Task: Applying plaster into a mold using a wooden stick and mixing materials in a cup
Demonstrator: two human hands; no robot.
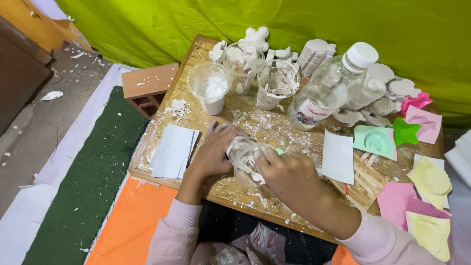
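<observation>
A clear plastic cup [244,158], smeared with white plaster, lies tilted on the chipboard table [196,64]. My left hand [214,149] holds its left side. My right hand [287,177] grips its right side, with fingers at the cup's mouth; what they do inside is hidden. A bit of mint-green mould shows just behind my right hand. White crumbs cover the board around both hands.
Three plaster-stained cups [210,84] and a tilted clear bottle [329,87] stand behind. White plaster casts [314,53] line the back edge. White cards [172,150] lie left, another white card [337,156] right, next to a stick raft [363,180] and coloured moulds [377,141]. A brick [147,88] sits left.
</observation>
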